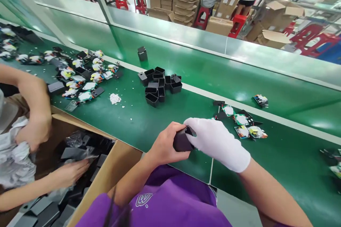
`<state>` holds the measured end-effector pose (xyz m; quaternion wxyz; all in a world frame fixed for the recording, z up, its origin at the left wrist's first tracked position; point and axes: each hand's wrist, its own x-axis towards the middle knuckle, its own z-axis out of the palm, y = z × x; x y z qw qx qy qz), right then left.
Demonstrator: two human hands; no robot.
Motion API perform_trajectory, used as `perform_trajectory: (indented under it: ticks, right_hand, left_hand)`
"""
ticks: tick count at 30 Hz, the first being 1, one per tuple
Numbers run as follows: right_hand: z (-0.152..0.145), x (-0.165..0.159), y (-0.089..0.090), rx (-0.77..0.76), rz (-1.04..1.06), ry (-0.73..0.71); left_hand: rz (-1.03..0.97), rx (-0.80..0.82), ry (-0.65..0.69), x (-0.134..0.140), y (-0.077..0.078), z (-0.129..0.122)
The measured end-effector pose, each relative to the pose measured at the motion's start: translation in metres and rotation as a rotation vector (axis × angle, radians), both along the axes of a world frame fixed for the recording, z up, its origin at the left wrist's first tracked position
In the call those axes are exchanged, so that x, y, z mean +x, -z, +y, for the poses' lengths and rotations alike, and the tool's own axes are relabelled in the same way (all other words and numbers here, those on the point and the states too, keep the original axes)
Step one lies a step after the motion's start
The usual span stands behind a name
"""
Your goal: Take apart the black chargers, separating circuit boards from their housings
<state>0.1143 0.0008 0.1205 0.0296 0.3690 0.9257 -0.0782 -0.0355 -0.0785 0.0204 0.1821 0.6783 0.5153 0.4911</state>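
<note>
A black plastic case [182, 140] is held over the near edge of the green bench, tilted with an opening toward the right. My bare left hand [165, 142] wraps around its left side, thumb below and fingers above. The white-gloved right hand [217, 142] is closed at the open end, its thumb at the opening and its fingers over the top rim. Whatever sits inside the case is hidden by the glove. Just beyond my right hand lie several circuit boards [242, 119] with white and yellow parts and black pieces.
Open black cases [160, 85] cluster mid-bench, near a pile of white scraps [115, 98]. More circuit boards [85, 74] cover the left side. At left, a co-worker's hand [71, 172] reaches into a cardboard box [106, 173] of black cases. A raised ledge [202, 46] runs behind.
</note>
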Motion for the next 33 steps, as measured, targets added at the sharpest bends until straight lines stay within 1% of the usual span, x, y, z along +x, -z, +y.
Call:
perform_trajectory:
  ticks: [2,5,8,11,13,16,18,20,23,27,31,33]
  right_hand:
    - [0.001,-0.005,0.001,0.019,-0.063,-0.008]
    - [0.001,-0.005,0.004,0.041,-0.111,-0.065]
    - [0.002,0.002,0.004,-0.028,-0.137,-0.136]
    - [0.007,0.012,0.001,-0.126,-0.062,-0.156]
    - [0.01,0.019,0.0,-0.192,0.033,-0.135]
    - [0.011,0.028,0.0,-0.333,0.257,-0.085]
    - [0.009,0.032,0.001,-0.409,0.388,-0.026]
    - [0.005,0.033,0.004,-0.452,0.467,0.053]
    - [-0.001,0.033,0.008,-0.492,0.559,0.143]
    - [-0.004,0.033,0.013,-0.483,0.617,0.179]
    - [-0.004,0.032,0.018,-0.498,0.646,0.176]
    - [-0.005,0.029,0.021,-0.501,0.665,0.199]
  left_hand:
    - [0.032,0.001,-0.01,0.001,0.0,0.0]
    - [0.066,-0.022,-0.027,0.002,0.0,-0.001]
    - [0.07,-0.075,-0.005,0.004,0.0,-0.003]
    - [0.05,-0.092,0.025,0.006,-0.003,-0.003]
    - [0.042,-0.062,0.036,0.006,-0.004,-0.002]
    - [0.033,-0.004,0.027,0.008,-0.006,0.0]
    - [0.019,0.031,0.021,0.01,-0.006,0.002]
    - [0.003,0.058,0.018,0.012,-0.004,0.004]
    - [-0.011,0.113,0.033,0.014,0.003,0.007]
    - [0.013,0.218,0.074,0.015,0.009,0.012]
    - [0.068,0.265,0.112,0.016,0.007,0.015]
    - [0.074,0.28,0.119,0.019,0.005,0.015]
